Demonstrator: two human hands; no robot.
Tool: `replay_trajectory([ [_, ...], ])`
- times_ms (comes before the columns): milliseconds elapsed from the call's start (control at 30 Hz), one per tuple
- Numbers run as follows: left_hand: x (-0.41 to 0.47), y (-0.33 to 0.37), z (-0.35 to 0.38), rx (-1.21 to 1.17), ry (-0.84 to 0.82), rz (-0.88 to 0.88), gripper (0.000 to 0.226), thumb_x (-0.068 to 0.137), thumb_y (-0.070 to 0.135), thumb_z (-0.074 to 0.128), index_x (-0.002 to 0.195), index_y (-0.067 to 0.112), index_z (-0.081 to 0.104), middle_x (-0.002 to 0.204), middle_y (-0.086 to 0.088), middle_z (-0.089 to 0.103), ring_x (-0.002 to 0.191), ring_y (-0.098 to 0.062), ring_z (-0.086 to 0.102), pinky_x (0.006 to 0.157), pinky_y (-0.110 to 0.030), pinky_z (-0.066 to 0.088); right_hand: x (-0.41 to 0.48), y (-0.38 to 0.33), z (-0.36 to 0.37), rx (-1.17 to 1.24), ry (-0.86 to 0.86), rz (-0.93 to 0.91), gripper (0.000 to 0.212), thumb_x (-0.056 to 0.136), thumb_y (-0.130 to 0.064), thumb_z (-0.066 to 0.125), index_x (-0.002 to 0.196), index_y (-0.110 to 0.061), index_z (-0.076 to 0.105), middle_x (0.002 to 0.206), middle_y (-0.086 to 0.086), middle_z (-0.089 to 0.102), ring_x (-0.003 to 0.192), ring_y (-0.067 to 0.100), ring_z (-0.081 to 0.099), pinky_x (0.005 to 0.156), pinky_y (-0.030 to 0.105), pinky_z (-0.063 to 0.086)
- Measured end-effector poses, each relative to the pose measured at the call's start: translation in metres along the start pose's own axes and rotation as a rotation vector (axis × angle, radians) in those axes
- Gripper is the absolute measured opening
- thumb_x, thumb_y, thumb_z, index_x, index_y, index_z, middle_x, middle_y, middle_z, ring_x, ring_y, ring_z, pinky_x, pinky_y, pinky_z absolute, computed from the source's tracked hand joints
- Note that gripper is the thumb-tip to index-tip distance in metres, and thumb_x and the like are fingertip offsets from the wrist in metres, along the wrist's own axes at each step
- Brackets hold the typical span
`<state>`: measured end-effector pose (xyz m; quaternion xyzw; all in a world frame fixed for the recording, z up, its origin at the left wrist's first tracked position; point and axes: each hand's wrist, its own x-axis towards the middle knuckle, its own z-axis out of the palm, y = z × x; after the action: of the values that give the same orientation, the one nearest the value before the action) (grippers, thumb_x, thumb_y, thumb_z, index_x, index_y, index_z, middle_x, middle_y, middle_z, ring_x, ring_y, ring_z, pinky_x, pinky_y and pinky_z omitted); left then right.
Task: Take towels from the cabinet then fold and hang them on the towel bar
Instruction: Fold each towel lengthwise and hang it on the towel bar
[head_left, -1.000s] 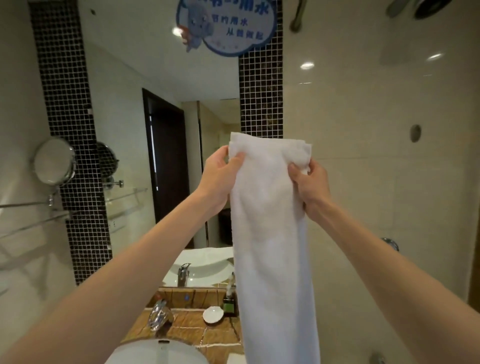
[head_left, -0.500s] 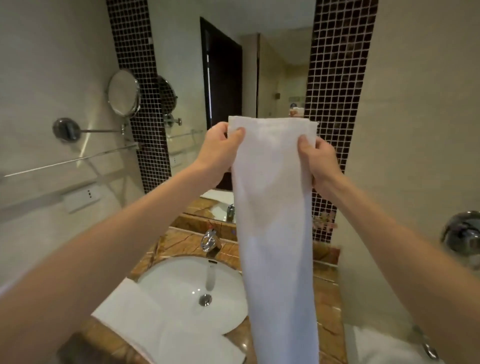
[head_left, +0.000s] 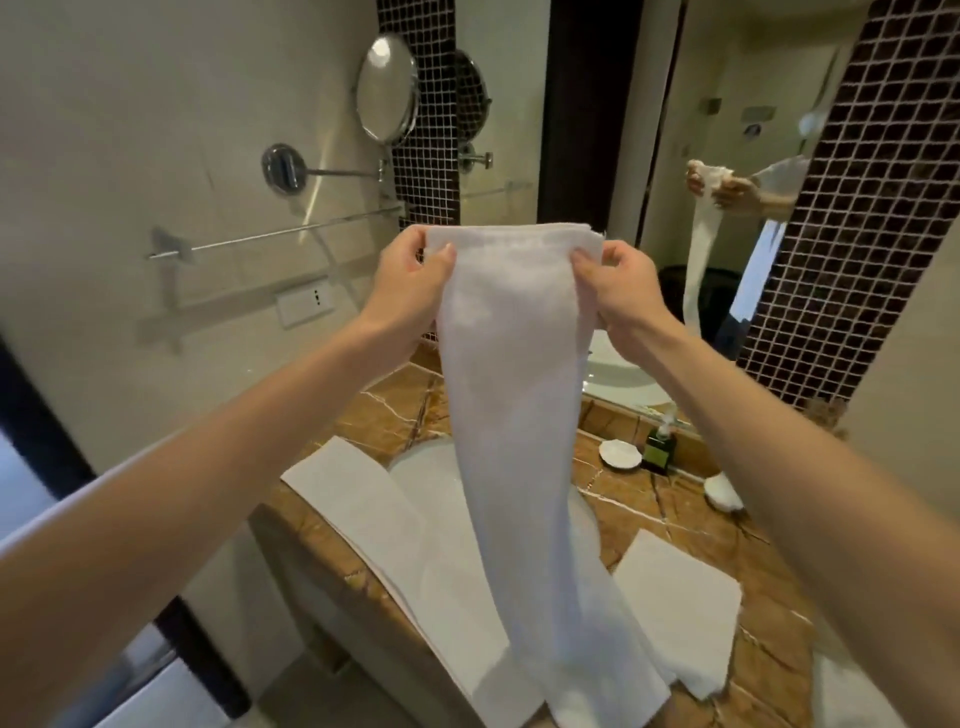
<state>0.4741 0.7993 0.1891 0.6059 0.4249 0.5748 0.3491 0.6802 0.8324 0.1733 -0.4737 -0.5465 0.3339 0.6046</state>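
Now the towel (head_left: 511, 395) hangs lower over the worktop (head_left: 691, 514), nearer the bar (head_left: 280, 236) than before; left hand (head_left: 402, 291) and right hand (head_left: 621, 288) fingers pinch its top corners.

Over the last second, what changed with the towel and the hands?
The view tipped down and left, bringing the towel bar and counter into sight. Nothing was let go: the left hand and right hand still pinch the top corners of the hanging towel.
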Motion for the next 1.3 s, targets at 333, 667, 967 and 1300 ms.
replay_trajectory([
  [333,0.018,-0.051,-0.077,0.045,0.123,-0.119,0.018,0.099,0.024,0.046,0.111,0.012,0.054,0.103,-0.008,0.065,0.089,-0.029,0.068,0.067,-0.049,0.057,0.018,0.037,0.095,-0.043,-0.181,0.046,0.019,0.093,-0.017,0.059,0.105,-0.005,0.068,0.1,0.01,0.07,0.09,0.023,0.067,0.077,0.036,0.057],
  [667,0.03,-0.102,-0.151,0.014,0.199,-0.167,0.019,0.099,0.021,0.046,0.107,0.014,0.062,0.092,-0.002,0.068,0.076,-0.018,0.065,0.06,-0.032,0.052,0.028,0.054,0.185,-0.09,-0.279,0.059,0.02,0.092,-0.018,0.061,0.105,-0.005,0.068,0.105,0.011,0.07,0.1,0.028,0.066,0.089,0.045,0.055],
  [967,0.039,-0.109,-0.169,-0.103,0.157,-0.247,0.016,0.098,0.02,0.05,0.103,0.014,0.064,0.092,-0.003,0.071,0.077,-0.017,0.068,0.063,-0.034,0.057,0.037,0.05,0.203,-0.085,-0.331,0.043,0.018,0.094,-0.015,0.056,0.105,-0.006,0.068,0.104,0.009,0.071,0.097,0.025,0.068,0.087,0.04,0.056],
  [1300,0.06,-0.061,-0.094,-0.074,0.022,-0.209,0.012,0.094,0.012,0.055,0.09,0.008,0.065,0.095,-0.015,0.071,0.083,-0.026,0.071,0.074,-0.05,0.057,0.043,0.039,0.175,-0.094,-0.295,0.085,0.03,0.091,-0.018,0.059,0.118,-0.004,0.06,0.113,0.012,0.067,0.097,0.022,0.067,0.086,0.042,0.057],
])
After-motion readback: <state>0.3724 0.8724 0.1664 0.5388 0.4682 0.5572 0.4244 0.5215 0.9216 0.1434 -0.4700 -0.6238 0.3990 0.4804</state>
